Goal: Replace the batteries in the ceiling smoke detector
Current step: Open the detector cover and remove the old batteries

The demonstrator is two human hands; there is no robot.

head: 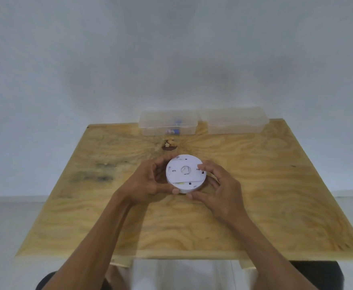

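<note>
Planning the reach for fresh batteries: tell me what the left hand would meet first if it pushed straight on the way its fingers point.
The left hand points right, and its fingers already touch the smoke detector, so that comes first, with the right hand gripping the far side.

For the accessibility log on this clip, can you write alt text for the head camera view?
Both hands, left hand and right hand, hold a round white smoke detector back-side up over a plywood table. At the far edge sit two clear plastic boxes: the left box holds small blue items, the right box looks empty.
</note>
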